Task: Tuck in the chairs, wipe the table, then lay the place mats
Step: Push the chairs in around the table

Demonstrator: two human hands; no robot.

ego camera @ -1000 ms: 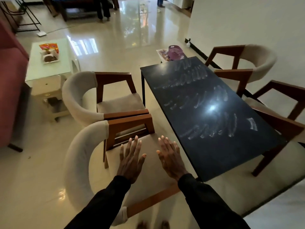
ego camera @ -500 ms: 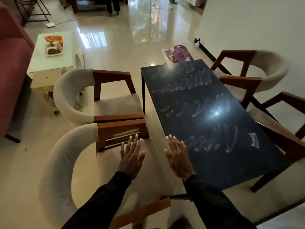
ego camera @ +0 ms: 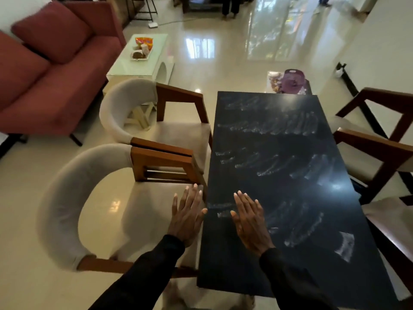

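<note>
A black table (ego camera: 290,198) with pale wipe streaks runs away from me. Two cream-backed wooden chairs stand along its left side: the near chair (ego camera: 73,198) and the far chair (ego camera: 125,108), both with seats close against the table edge. Two more chairs (ego camera: 380,153) stand on the right. My left hand (ego camera: 187,215) hovers flat with straight fingers over the near chair's seat. My right hand (ego camera: 250,222) is flat with straight fingers above the table's near left part. Neither holds anything. A purple item and a patterned mat (ego camera: 288,82) lie beyond the table's far end.
A red sofa (ego camera: 44,74) stands at the left. A white coffee table (ego camera: 138,61) with a tray of snacks is behind the far chair. Glossy floor (ego camera: 223,52) stretches beyond. A white wall (ego camera: 380,52) runs on the right. A person's legs show at the far top.
The view has shifted right and forward. My right hand moved from above the near chair's seat to above the table, and the left chairs now sit closer to the table edge.
</note>
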